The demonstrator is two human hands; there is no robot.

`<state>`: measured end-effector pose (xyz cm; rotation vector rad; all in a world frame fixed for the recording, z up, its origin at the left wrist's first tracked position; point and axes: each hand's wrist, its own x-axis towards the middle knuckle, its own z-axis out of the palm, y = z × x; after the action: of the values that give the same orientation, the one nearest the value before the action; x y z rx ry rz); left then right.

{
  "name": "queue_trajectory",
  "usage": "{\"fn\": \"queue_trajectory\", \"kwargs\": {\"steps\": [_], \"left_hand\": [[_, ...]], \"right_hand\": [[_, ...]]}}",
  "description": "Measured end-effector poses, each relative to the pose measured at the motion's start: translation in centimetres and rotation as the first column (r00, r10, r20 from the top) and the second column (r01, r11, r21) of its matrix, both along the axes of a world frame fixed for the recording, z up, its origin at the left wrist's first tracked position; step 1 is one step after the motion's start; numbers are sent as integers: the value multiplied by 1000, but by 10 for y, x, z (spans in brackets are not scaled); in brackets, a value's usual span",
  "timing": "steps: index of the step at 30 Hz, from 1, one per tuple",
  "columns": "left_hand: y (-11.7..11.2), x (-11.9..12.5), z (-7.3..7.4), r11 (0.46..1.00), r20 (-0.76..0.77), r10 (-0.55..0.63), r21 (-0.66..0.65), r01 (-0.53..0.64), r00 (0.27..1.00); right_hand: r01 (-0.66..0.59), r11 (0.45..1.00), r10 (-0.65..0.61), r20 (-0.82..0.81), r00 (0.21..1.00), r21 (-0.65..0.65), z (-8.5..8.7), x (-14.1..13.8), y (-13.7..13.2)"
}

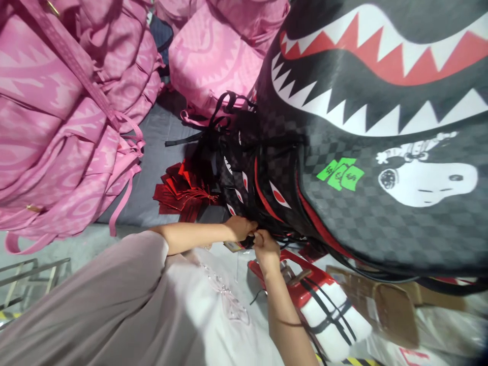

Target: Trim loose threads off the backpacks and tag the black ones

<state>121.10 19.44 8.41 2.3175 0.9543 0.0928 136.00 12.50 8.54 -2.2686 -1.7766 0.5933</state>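
Observation:
My left hand (241, 227) and my right hand (266, 249) meet at the near lower edge of a stack of black checkered backpacks (263, 178). Both are closed, fingertips pinched close together around a small dark piece that they mostly hide; I cannot tell whether it is a strap or a cord. Just below the left hand shows part of a tan tag (232, 246). Beside the left forearm, a fanned bundle of shiny red tags (179, 188) with strings lies on the grey table surface (152, 147).
Pink backpacks (76, 117) pile up at the left, with another pink backpack (213, 61) at the back. A large black backpack with shark teeth (381, 112) fills the right. Below it stand a red-and-white case-like object (328, 310) with black bands and brown cardboard (396, 310).

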Motion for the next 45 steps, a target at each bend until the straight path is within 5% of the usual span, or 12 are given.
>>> {"fn": "queue_trajectory", "kwargs": {"steps": [7, 19, 23, 26, 28, 31, 34, 39, 45], "left_hand": [[5, -3, -1, 1000, -5, 2, -14, -2, 1000], [6, -11, -3, 994, 72, -107, 30, 105, 992], [28, -66, -6, 989, 177, -40, 144, 15, 983], [68, -127, -9, 953, 146, 173, 223, -203, 974], [98, -158, -13, 930, 88, 220, 282, -236, 971], [134, -174, -21, 934, -44, 7, 357, 9, 999], [151, -165, -31, 910, -156, -182, 348, 226, 971], [160, -163, -27, 871, -188, -301, 346, 350, 935], [186, -192, -15, 831, -240, -309, 402, 384, 920]], "right_hand": [[141, 990, -139, -262, 955, -11, 0, -6, -1], [262, 962, -270, -384, 883, -75, 4, -14, 1], [240, 971, -235, -245, 941, -10, 8, -18, -5], [150, 987, -147, -38, 988, 66, 8, -40, -1], [51, 996, -51, -5, 999, 78, 5, -65, 13], [-130, 983, 128, 24, 991, 129, 1, -114, 52], [-208, 970, 194, 117, 974, 123, -3, -159, 95], [-171, 983, 179, 160, 971, -62, -16, -192, 129], [-158, 987, 163, 145, 976, -40, -25, -190, 128]]}}
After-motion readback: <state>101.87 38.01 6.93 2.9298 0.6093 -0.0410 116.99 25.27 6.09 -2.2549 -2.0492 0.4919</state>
